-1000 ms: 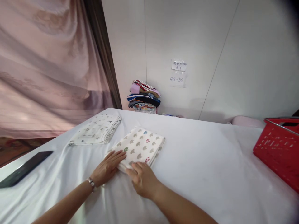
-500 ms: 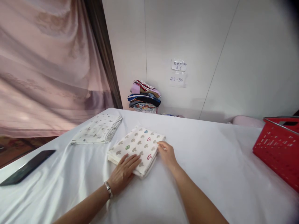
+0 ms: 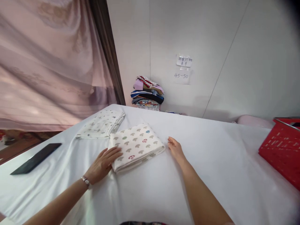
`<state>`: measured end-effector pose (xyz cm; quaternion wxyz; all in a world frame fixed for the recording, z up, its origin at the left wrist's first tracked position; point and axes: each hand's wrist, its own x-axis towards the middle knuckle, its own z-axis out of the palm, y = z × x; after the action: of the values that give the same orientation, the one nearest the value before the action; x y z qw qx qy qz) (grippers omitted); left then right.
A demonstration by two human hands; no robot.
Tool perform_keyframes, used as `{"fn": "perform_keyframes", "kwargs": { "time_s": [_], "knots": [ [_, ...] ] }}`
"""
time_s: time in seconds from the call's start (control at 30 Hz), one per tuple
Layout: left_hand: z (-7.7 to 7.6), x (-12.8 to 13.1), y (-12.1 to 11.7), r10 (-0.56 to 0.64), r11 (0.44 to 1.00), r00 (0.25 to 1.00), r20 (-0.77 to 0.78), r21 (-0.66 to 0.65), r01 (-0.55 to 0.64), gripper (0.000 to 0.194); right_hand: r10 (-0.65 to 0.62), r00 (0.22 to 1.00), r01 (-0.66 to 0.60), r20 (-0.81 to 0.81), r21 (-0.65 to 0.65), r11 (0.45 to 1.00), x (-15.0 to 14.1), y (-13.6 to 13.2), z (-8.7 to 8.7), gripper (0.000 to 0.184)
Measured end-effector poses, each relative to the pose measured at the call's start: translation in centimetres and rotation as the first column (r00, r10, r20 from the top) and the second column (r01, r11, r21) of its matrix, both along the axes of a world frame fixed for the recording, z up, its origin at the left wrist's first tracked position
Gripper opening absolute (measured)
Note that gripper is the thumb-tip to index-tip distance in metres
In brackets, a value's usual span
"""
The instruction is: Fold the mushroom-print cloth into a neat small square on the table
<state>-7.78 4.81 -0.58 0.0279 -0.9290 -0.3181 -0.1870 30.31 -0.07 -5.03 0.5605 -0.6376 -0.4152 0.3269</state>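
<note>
A folded white cloth (image 3: 133, 145) printed with beige mushrooms, plus a few in red, green and blue, lies on the white-covered table (image 3: 145, 200). My left hand (image 3: 103, 164), with a bracelet at its wrist, is open; its outstretched fingers rest on the cloth's left edge. Just off the right corner of the cloth is my right hand (image 3: 176, 150), its fingers loosely bent and holding nothing. Behind and to the left lies another folded white cloth (image 3: 100, 123) with small dark prints, close against the mushroom cloth.
A flat black object (image 3: 36, 158) lies at the table's left. On the right stands a red perforated basket (image 3: 281, 147). Past the far edge, a stack of folded textiles (image 3: 147, 93) rises by the wall. A pink curtain (image 3: 51, 62) hangs on the left.
The mushroom cloth has been turned on the table. My left hand has slid left to its edge, and my right hand has let go of its side and moved slightly right.
</note>
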Motion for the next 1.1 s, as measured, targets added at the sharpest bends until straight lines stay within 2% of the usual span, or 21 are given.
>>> {"fn": "perform_keyframes", "kwargs": {
  "time_s": [0.07,0.1,0.13,0.17,0.23,0.3,0.33,0.4,0.47,0.57,0.7,0.77,0.83,0.87,0.9,0.97,1.03,1.1],
  "knots": [
    [0.2,-0.5,-0.4,0.142,0.979,0.981,0.133,-0.164,-0.119,0.046,0.077,0.996,-0.077,0.053,-0.013,0.997,-0.5,0.1,-0.2,0.044],
    [0.3,-0.4,-0.7,0.24,0.947,0.946,0.22,-0.269,-0.178,0.042,0.114,0.991,-0.113,0.069,-0.017,0.993,-0.7,0.0,-0.2,0.044],
    [0.4,-0.2,-1.1,0.356,0.892,0.886,0.298,-0.39,-0.228,0.04,0.147,0.986,-0.146,0.079,-0.021,0.989,-0.9,-0.1,-0.2,0.045],
    [0.5,0.3,-1.4,0.479,0.815,0.807,0.346,-0.516,-0.262,0.043,0.176,0.981,-0.175,0.085,-0.026,0.984,-1.0,-0.2,-0.1,0.046],
    [0.7,1.3,-2.1,0.674,0.629,0.655,0.341,-0.73,-0.267,0.054,0.213,0.971,-0.21,0.109,-0.039,0.977,-1.2,-0.6,0.3,0.05],
    [0.7,2.3,-2.5,0.77,0.486,0.577,0.271,-0.835,-0.257,0.068,0.224,0.961,-0.219,0.163,-0.052,0.974,-1.3,-1.0,0.8,0.052],
    [0.7,2.7,-2.6,0.789,0.447,0.565,0.242,-0.856,-0.259,0.074,0.232,0.953,-0.226,0.197,-0.054,0.973,-1.4,-1.1,1.1,0.052],
    [0.5,3.4,-2.5,0.806,0.42,0.55,0.217,-0.865,-0.274,0.082,0.242,0.932,-0.24,0.269,-0.042,0.97,-1.6,-1.3,1.4,0.049],
    [0.2,3.8,-2.3,0.816,0.431,0.539,0.209,-0.841,-0.327,0.081,0.234,0.918,-0.24,0.322,-0.021,0.971,-1.8,-1.3,1.5,0.046],
    [-0.2,4.2,-1.9,0.815,0.479,0.533,0.226,-0.78,-0.402,0.071,0.208,0.917,-0.22,0.34,0.0,0.975,-2.0,-1.2,1.7,0.042],
    [0.0,3.9,-1.7,0.792,0.509,0.563,0.234,-0.762,-0.4,0.066,0.27,0.927,-0.277,0.262,-0.009,0.961,-1.8,-1.4,2.3,0.035],
    [0.5,3.7,-2.0,0.755,0.581,0.619,0.217,-0.659,-0.477,0.064,0.301,0.924,-0.302,0.234,-0.034,0.953,-1.5,-1.6,2.5,0.034],
    [1.4,4.0,-2.5,0.677,0.706,0.704,0.214,-0.456,-0.541,0.058,0.325,0.917,-0.322,0.23,-0.051,0.945,-1.3,-1.6,2.6,0.035],
    [1.9,4.4,-2.8,0.616,0.774,0.759,0.21,-0.338,-0.535,0.053,0.334,0.914,-0.329,0.23,-0.058,0.942,-1.2,-1.6,2.5,0.035],
    [2.4,5.0,-3.1,0.542,0.836,0.817,0.198,-0.23,-0.498,0.049,0.337,0.913,-0.331,0.232,-0.066,0.941,-1.2,-1.6,2.4,0.035],
    [3.3,6.9,-3.6,0.379,0.925,0.914,0.143,-0.087,-0.37,0.041,0.333,0.91,-0.323,0.247,-0.08,0.943,-1.2,-1.5,2.2,0.035],
    [4.0,9.6,-3.9,0.228,0.973,0.971,0.076,-0.042,-0.226,0.036,0.307,0.914,-0.296,0.265,-0.081,0.952,-1.3,-1.4,1.9,0.035],
    [4.1,12.7,-4.1,0.112,0.993,0.994,0.012,-0.041,-0.112,0.036,0.29,0.914,-0.284,0.283,-0.064,0.957,-1.4,-1.3,1.8,0.035]
  ]
}}
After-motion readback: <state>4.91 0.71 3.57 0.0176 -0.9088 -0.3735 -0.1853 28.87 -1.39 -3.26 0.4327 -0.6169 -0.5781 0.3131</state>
